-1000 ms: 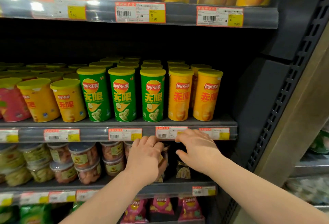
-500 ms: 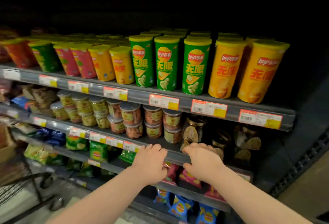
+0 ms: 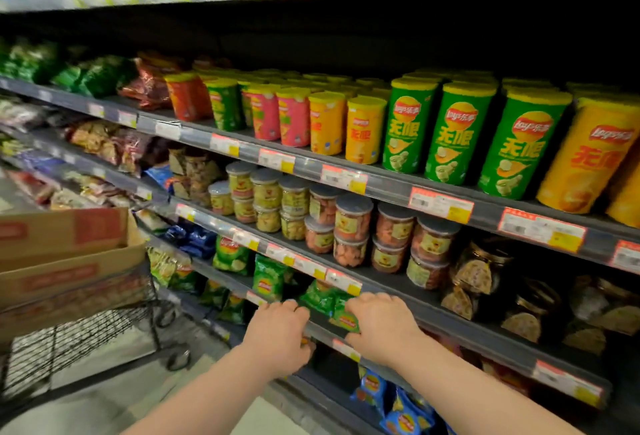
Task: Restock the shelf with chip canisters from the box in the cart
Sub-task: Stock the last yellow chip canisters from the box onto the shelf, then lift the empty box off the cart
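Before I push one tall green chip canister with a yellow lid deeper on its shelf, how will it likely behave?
The tall green chip canister stands high on a narrow base, so a push near its yellow lid would probably tip it. Its round wall looks glossy: perhaps slippery, likely to roll if it falls. Close neighbours may topple.

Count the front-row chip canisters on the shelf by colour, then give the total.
Orange-red canisters: 1
Green canisters: 4
Pink canisters: 2
Yellow canisters: 4, one cut off at the picture's right edge
Total: 11
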